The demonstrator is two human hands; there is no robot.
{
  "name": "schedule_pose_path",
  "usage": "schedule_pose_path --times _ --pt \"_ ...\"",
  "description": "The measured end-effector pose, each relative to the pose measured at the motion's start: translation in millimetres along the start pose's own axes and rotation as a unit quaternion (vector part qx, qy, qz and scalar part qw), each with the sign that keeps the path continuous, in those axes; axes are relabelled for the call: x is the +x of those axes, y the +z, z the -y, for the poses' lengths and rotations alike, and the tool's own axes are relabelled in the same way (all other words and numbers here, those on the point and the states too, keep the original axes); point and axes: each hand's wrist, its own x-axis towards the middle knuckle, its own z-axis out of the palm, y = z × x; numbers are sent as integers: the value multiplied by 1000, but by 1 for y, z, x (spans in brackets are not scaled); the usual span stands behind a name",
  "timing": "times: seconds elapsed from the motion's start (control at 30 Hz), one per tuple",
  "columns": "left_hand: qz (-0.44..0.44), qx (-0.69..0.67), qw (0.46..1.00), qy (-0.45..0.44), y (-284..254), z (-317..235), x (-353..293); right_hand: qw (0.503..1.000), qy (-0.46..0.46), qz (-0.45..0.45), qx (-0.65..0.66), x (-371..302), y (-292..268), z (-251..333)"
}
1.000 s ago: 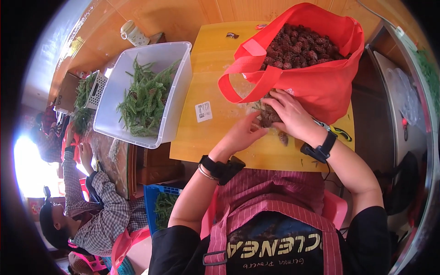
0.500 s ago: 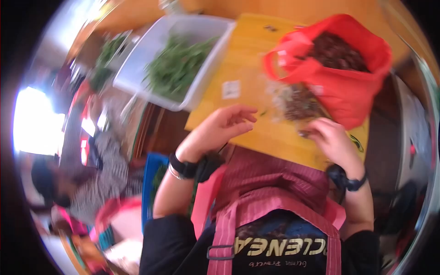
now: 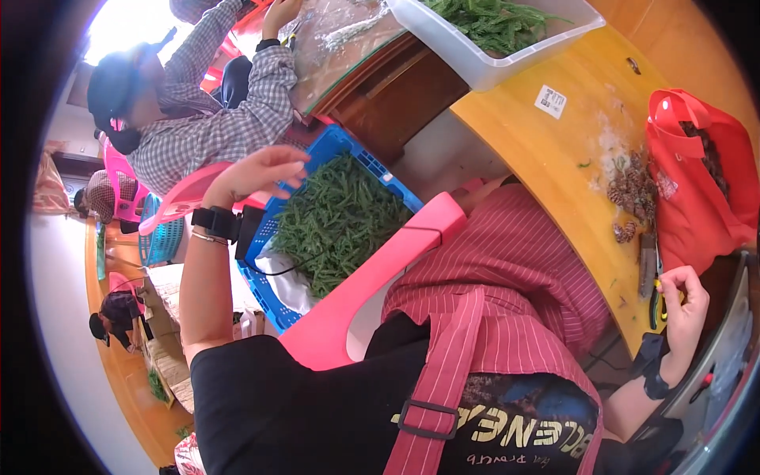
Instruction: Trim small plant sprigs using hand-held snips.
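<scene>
Head view: since the earlier frame your left hand (image 3: 257, 170) has left the yellow surface (image 3: 546, 150) and hangs open over the blue crate (image 3: 273, 237) of green pods (image 3: 340, 222). Your right hand (image 3: 682, 305) is curled near the pliers (image 3: 655, 297), right of the crate; grip unclear. Risk: reaching sideways may tip you off the pink chair (image 3: 372, 277).

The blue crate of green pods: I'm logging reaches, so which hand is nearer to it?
Left. The left hand hovers open over the blue crate's upper rim. The right hand is far across, at the yellow table's edge beside the pliers.
</scene>
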Motion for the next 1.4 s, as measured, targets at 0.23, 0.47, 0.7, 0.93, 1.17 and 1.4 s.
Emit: schedule_pose_path --times 0.23,0.47,0.7,0.93,1.17,1.4 --pt "-21 -166 959 -229 -21 240 49 994 3 -14 -111 -31 8 34" --pt "-280 -56 952 -111 53 424 141 985 48 -35 -163 -64 20 92" --pt "-399 5 875 -273 104 408 185 983 78 -51 -155 -78 35 129" --pt "-482 -137 764 -407 89 446 230 980 106 -53 -162 -83 33 120" --pt "-417 -103 838 -337 86 437 245 982 105 -45 -148 -91 34 114" --pt "-419 -186 859 -229 65 454 223 988 115 -37 -94 -92 30 93"
